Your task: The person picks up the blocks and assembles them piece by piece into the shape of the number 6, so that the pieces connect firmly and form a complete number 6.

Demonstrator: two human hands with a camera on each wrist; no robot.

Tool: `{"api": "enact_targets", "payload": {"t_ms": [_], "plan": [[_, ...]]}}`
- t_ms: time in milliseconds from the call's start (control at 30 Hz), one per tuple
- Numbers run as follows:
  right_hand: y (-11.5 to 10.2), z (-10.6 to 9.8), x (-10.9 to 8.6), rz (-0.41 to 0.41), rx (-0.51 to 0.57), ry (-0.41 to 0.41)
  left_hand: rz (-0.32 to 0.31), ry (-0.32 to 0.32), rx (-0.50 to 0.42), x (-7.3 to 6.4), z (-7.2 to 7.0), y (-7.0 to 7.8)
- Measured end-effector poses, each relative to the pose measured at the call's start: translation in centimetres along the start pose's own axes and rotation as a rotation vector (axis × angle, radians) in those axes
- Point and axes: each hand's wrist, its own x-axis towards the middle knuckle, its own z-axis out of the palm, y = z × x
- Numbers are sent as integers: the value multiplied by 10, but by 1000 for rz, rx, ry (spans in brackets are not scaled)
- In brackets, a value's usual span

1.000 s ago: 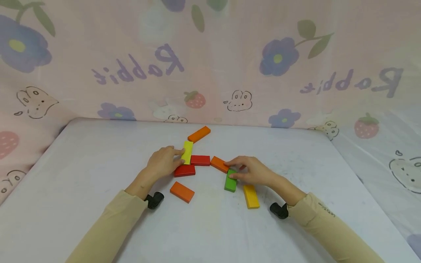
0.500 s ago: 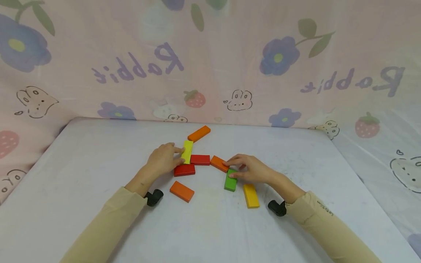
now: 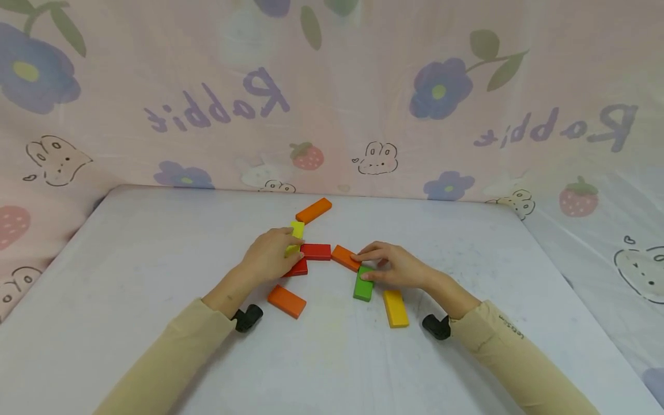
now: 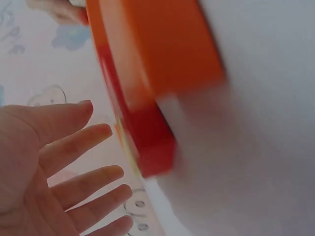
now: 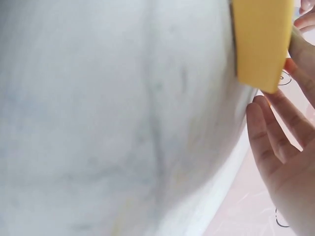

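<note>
the bright yellow block (image 3: 298,229), long axis running forward, lies under the spread, ungripping left hand (image 3: 270,253), nearer than the right hand (image 3: 399,266) (loose, touching the green block (image 3: 363,288))

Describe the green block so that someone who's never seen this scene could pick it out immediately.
On the white table in the head view, find the right hand. The green block lies flat at that hand's thumb, its far end by an orange block. Unlike its red, orange and yellow neighbours, it is the only green one.
</note>
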Motion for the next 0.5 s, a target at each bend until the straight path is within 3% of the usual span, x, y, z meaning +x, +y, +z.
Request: {"api": "enact_targets", "payload": {"t_ms": [300,500], "plan": [[3,0,1,-5,20,-6,108,55,27,-10,11,20],[6,-1,2,7,39,-11,148,54,12,-19,16,33]]}}
